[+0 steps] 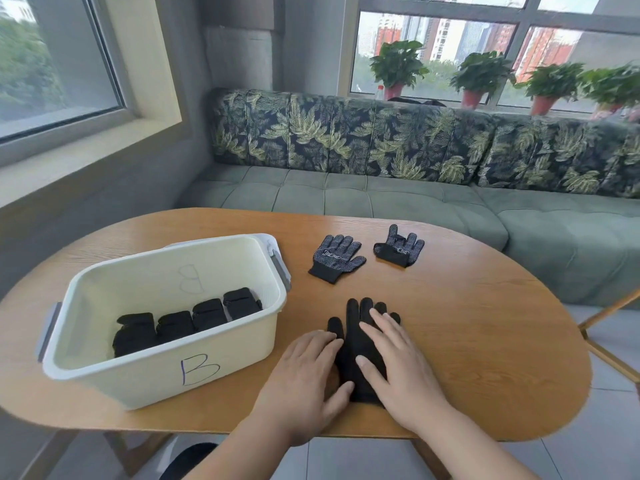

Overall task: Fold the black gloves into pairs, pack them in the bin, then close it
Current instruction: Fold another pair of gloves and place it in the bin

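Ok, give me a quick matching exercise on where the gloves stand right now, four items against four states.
Items: 1 folded pairs; 2 plain black glove; 3 left dotted glove; 4 right dotted glove.
States: A fingers bent over; B inside the bin; C under left hand and right hand; D flat, fingers spread.
Pairs: 1-B, 2-C, 3-D, 4-A.

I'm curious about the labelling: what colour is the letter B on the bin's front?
The letter B is bluish purple on the cream bin; head view.
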